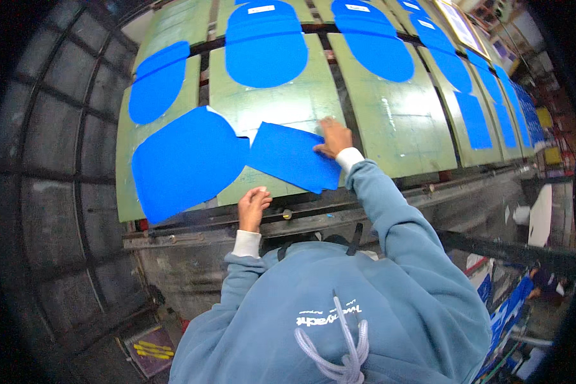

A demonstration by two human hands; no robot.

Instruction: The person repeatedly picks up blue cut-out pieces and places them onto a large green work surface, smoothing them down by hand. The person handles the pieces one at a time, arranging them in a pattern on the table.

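Observation:
A blue cut fabric panel with angled edges lies on a green board. My right hand rests at its right side, fingers spread, the thumb on the fabric and the fingertips over the board. My left hand is raised near the board's front edge with its fingers curled together; whether something thin is pinched there cannot be told. Left of the first panel, and meeting it at a corner, lies a larger rounded blue fabric panel, its lower corner hanging over the front edge of the board.
More blue rounded panels lie on green boards, some with white labels bearing writing. Dark gaps separate the boards. A metal rail runs along the front. A framed sheet lies at the upper right. A partly visible person is at the lower right.

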